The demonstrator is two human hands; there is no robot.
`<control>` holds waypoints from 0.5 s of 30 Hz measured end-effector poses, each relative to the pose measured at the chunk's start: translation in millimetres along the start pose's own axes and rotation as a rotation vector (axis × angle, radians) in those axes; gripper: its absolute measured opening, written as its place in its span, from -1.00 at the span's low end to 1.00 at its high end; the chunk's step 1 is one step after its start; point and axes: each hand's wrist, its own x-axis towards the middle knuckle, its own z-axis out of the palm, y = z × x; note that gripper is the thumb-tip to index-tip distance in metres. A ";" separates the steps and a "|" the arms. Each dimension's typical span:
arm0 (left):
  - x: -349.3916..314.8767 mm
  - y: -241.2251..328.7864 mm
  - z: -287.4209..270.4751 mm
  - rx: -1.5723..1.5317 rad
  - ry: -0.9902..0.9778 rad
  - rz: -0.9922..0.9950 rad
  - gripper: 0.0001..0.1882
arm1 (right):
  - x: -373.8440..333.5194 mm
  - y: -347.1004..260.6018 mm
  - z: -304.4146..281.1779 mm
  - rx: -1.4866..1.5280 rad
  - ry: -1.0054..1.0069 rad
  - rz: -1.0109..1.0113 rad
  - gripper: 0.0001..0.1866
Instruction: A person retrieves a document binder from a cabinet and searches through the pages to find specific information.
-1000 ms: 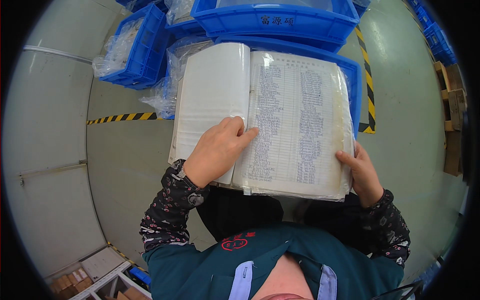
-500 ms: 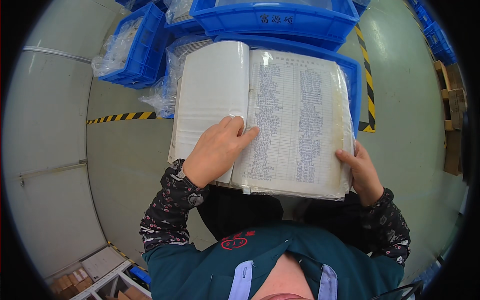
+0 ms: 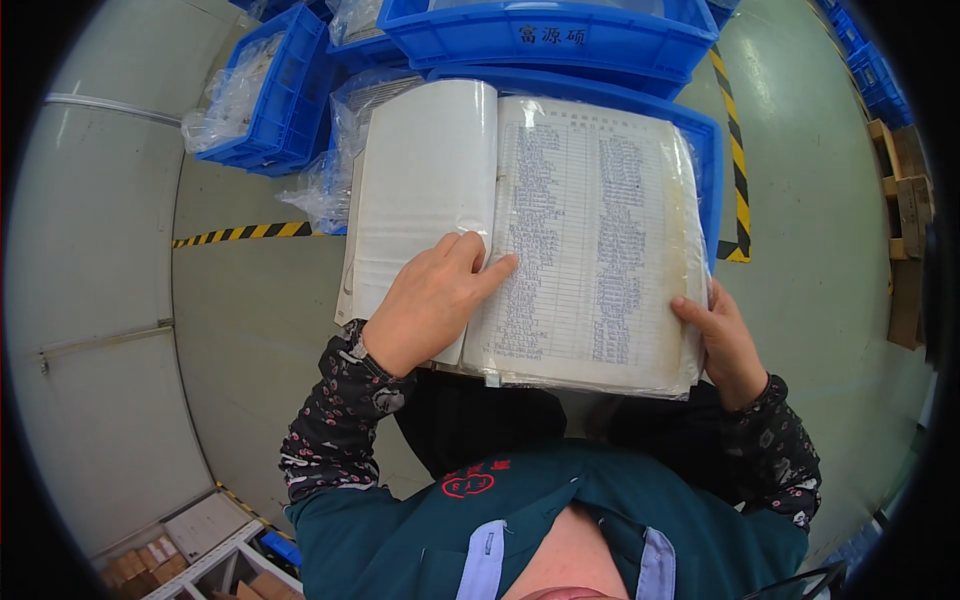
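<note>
An open binder (image 3: 580, 300) of clear plastic sleeves lies in front of me. Its right-hand sheet is a ruled table filled with handwriting; the left-hand page (image 3: 425, 150) is blank white and bulges upward. My left hand (image 3: 428, 298) rests across the inner fold, holding nothing. Its index finger stretches onto the written sheet, while the other fingers bend over the blank page. With my right hand (image 3: 727, 340) I grip the binder's lower right edge, thumb on top of the sleeves and fingers hidden underneath.
Beneath the binder's far side is a blue crate (image 3: 708, 150), with another blue crate (image 3: 550, 40) behind it. At the left a tilted blue crate (image 3: 275, 100) holds plastic bags. Cardboard boxes (image 3: 908, 230) stand far right. Black-and-yellow tape (image 3: 738, 160) marks the floor.
</note>
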 end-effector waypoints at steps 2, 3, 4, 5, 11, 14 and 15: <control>0.1 0.2 -0.4 0.001 -0.003 0.001 -0.60 | 0.0 -0.3 0.7 0.003 0.001 0.001 -0.51; -0.2 0.4 -0.5 0.001 -0.004 0.000 -0.60 | -0.1 -0.4 0.8 0.006 0.003 0.002 -0.51; -0.8 0.5 -0.7 -0.002 -0.005 0.001 -0.60 | 0.0 0.2 0.5 0.006 0.003 0.003 -0.51; -0.9 0.6 -0.8 -0.003 -0.005 0.002 -0.60 | 0.6 1.0 0.1 0.004 0.007 -0.007 -0.51; -3.1 3.9 -2.8 -0.001 -0.024 -0.009 -0.60 | 0.9 2.1 -0.2 0.009 0.014 -0.022 -0.52; -4.6 4.4 -4.6 -0.014 -0.042 -0.013 -0.60 | 1.0 2.2 -1.1 -0.001 0.008 -0.023 -0.52; -5.2 4.5 -4.4 -0.013 -0.045 -0.016 -0.60 | 1.6 2.5 -1.2 0.002 0.001 -0.022 -0.52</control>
